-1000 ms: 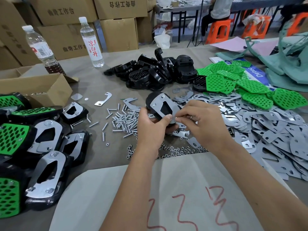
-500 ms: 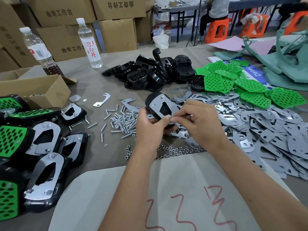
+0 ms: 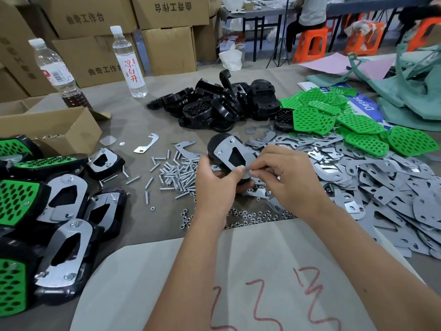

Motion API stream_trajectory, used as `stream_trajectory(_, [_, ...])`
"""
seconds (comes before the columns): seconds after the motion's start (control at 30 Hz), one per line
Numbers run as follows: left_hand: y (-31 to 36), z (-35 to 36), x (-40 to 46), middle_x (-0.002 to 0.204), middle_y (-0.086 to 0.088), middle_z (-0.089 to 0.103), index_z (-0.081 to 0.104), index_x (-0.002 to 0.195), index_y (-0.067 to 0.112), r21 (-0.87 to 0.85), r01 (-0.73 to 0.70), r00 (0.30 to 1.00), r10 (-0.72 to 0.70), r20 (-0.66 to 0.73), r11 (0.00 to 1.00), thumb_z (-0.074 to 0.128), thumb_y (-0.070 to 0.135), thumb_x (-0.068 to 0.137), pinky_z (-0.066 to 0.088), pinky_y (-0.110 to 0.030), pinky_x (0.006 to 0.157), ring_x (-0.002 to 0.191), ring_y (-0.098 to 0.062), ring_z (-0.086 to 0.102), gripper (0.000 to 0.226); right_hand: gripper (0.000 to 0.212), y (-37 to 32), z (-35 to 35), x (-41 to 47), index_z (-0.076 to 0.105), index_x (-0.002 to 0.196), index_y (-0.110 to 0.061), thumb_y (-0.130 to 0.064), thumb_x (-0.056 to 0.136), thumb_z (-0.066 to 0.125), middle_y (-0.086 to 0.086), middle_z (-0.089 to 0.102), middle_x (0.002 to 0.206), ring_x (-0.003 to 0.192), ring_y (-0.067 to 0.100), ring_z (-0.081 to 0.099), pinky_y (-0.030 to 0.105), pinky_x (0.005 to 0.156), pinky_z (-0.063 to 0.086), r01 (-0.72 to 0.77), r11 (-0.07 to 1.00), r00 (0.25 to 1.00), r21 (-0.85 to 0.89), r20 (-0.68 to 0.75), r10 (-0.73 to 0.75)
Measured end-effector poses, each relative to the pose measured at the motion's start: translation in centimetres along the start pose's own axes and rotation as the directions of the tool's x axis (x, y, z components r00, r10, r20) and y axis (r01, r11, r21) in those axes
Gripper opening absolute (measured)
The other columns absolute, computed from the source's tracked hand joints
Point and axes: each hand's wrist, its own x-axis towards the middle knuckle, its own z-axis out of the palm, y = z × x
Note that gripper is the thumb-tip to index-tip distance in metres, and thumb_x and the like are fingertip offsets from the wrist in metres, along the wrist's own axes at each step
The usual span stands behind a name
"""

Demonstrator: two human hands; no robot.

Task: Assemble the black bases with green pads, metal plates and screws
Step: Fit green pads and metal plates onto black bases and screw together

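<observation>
Head view, nearest first: a grey sheet (image 3: pixel 238 271) with red marks covers the worktop (image 3: pixel 133 218) edge. Beyond it, the left hand (image 3: pixel 214 177) grips a black base (image 3: pixel 216 145) topped by a metal plate (image 3: pixel 230 151), while the right hand (image 3: pixel 286 177) pinches something small at the plate's near end. Screws (image 3: pixel 176 173) lie just left, green pads (image 3: pixel 358 125) far right, spare bases (image 3: pixel 222 103) behind.

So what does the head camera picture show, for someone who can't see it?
Two bare hands work over a cluttered table: the left hand holds a black base with a metal plate on it, and the right hand pinches something small at its near end. Around them lie loose screws, nuts, green pads and finished pieces.
</observation>
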Motion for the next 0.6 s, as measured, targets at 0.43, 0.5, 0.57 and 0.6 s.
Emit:
stream_trajectory(0.43, [0.6,-0.2,-0.1,0.099,-0.009,0.078,0.061,0.117,0.006,-0.145,0.052,0.998,-0.058,-0.038,0.988,0.07,-0.003,0.092,0.062,-0.032,0.067,0.08,-0.023,0.077,0.028,0.034,0.0,0.8,-0.5,0.08,0.116,-0.024,-0.014,0.084,0.086,-0.001,0.062,0.085,0.073,0.018,0.058,0.034,0.058,0.058,-0.227,0.93,0.973,0.289,0.033,0.227])
stream_trajectory(0.5, [0.7,-0.3,-0.1,0.103,-0.013,0.077,0.06,0.12,0.002,-0.205,0.075,0.995,-0.085,-0.044,0.976,0.069,-0.005,0.093,0.062,-0.033,0.068,0.083,-0.025,0.078,0.029,0.013,0.0,0.4,-0.6,0.083,0.099,-0.018,-0.02,0.087,0.084,-0.001,0.065,0.08,0.069,0.019,0.059,0.035,0.055,0.055,-0.256,0.884,0.965,0.39,0.049,0.258])
stream_trajectory(0.57, [0.9,-0.4,0.1,0.109,-0.018,0.075,0.06,0.122,-0.001,-0.272,0.093,0.992,-0.111,-0.052,0.958,0.068,-0.006,0.093,0.063,-0.034,0.07,0.084,-0.03,0.079,0.03,0.029,0.2,0.1,-0.8,0.072,0.071,-0.011,-0.032,0.09,0.081,-0.004,0.059,0.067,0.058,0.014,0.054,0.03,0.055,0.046,-0.244,0.892,0.96,0.381,-0.036,0.278])
stream_trajectory(0.6, [0.9,-0.4,0.1,0.111,-0.02,0.075,0.06,0.122,-0.002,-0.285,0.097,0.992,-0.116,-0.051,0.954,0.068,-0.006,0.093,0.063,-0.034,0.071,0.085,-0.031,0.079,0.03,0.033,0.1,0.0,-0.9,0.068,0.069,-0.013,-0.036,0.091,0.079,-0.006,0.056,0.063,0.055,0.01,0.05,0.028,0.055,0.042,-0.257,0.884,0.953,0.392,-0.052,0.3])
